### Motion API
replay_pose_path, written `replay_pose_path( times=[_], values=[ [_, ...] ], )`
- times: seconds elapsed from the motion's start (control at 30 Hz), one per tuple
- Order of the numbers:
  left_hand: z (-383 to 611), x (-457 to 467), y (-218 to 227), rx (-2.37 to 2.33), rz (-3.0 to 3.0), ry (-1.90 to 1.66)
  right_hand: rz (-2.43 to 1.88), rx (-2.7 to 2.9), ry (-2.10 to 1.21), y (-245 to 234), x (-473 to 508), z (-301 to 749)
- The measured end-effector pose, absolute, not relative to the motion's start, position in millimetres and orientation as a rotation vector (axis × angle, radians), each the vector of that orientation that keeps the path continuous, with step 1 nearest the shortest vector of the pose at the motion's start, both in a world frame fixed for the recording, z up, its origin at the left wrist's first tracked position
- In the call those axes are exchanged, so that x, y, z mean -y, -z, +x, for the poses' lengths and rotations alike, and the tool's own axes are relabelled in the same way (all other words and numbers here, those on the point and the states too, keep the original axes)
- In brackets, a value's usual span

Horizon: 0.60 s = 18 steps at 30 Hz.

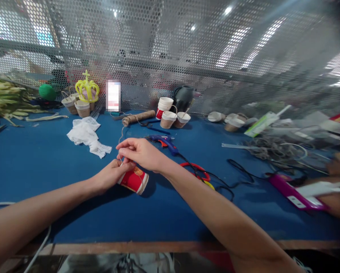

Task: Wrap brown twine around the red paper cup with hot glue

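A red paper cup (pixel 135 181) lies tilted in my left hand (pixel 115 173), its white-edged end turned toward the lower right. The fingers of that hand are closed round the cup's other end. Just above, my right hand (pixel 137 151) pinches a thin twine (pixel 122 136) at the cup's upper end. From there the twine runs up to a spool of twine (pixel 140 116) lying on the blue table. Part of the cup is hidden behind my fingers.
A blue glue gun (pixel 165 143) with a black cord lies beyond my right wrist. Crumpled white cloth (pixel 88 134) is at the left. Twine-wrapped cups (pixel 168 120) stand at the back. A purple power strip (pixel 296 195) and another person's hand (pixel 339 165) are at the right.
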<state>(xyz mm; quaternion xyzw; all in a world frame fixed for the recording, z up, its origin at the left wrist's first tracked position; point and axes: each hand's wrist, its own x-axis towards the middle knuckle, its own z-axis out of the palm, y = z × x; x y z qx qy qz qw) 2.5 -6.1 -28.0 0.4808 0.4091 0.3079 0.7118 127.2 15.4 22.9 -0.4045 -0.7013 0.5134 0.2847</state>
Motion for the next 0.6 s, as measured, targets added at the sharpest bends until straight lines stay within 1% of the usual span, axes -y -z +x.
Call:
replay_pose_path(
  times=[0.1, 0.17, 0.23, 0.3, 0.33, 0.4, 0.47, 0.6],
  values=[
    [3, 7, 25, -0.990, 1.139, -0.644, -1.132, 1.855, -1.346, -27, -18, 133],
    [3, 8, 23, -1.022, 1.150, -0.633, -1.210, 1.862, -1.238, -31, -23, 145],
    [3, 8, 22, -1.031, 1.113, -0.642, -1.372, 1.897, -0.974, -35, -32, 167],
    [3, 8, 21, -1.013, 1.058, -0.682, -1.702, 1.895, -0.495, -36, -43, 194],
    [3, 8, 20, -0.999, 1.035, -0.714, -1.796, 1.868, -0.394, -34, -47, 208],
    [3, 8, 21, -0.974, 1.001, -0.775, -1.920, 1.857, -0.326, -27, -55, 232],
    [4, 7, 22, -0.984, 0.980, -0.823, -2.011, 1.871, -0.330, -14, -61, 247],
    [5, 6, 25, -1.015, 0.986, -0.862, -2.064, 1.879, -0.365, 13, -69, 252]
  ],
)
